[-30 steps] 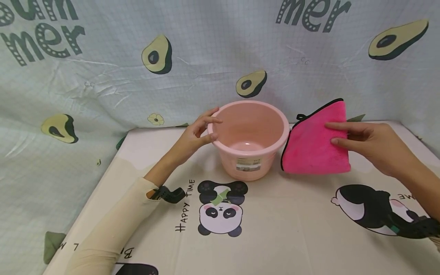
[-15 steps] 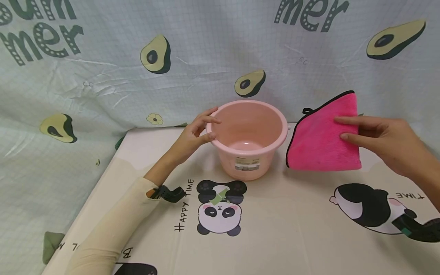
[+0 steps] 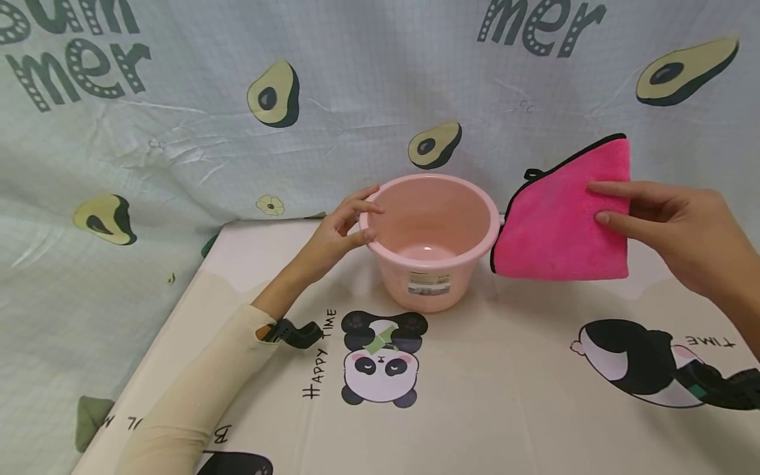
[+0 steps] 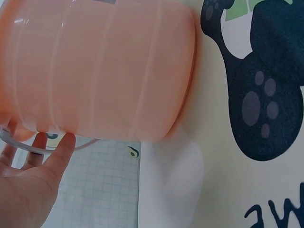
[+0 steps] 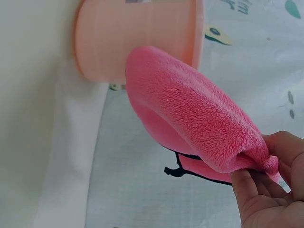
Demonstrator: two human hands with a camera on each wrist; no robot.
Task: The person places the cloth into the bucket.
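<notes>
Cloth [image 3: 552, 231]: vivid pink, plush, folded, black-edged; right hand [image 3: 683, 227] pinches its side between fingers and thumb. Tub [image 3: 394, 280]: pale pink, labelled; left hand [image 3: 335, 231] likewise grips rim [image 3: 436, 264].

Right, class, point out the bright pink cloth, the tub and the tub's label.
Bright pink cloth [image 3: 561, 223]: head view, middle of its broad face.
Tub [image 4: 102, 71]: left wrist view, its outer side wall.
Label [image 3: 429, 284]: head view, its centre.

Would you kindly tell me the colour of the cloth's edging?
The edging of the bright pink cloth is black; the head view shows it best.
</notes>
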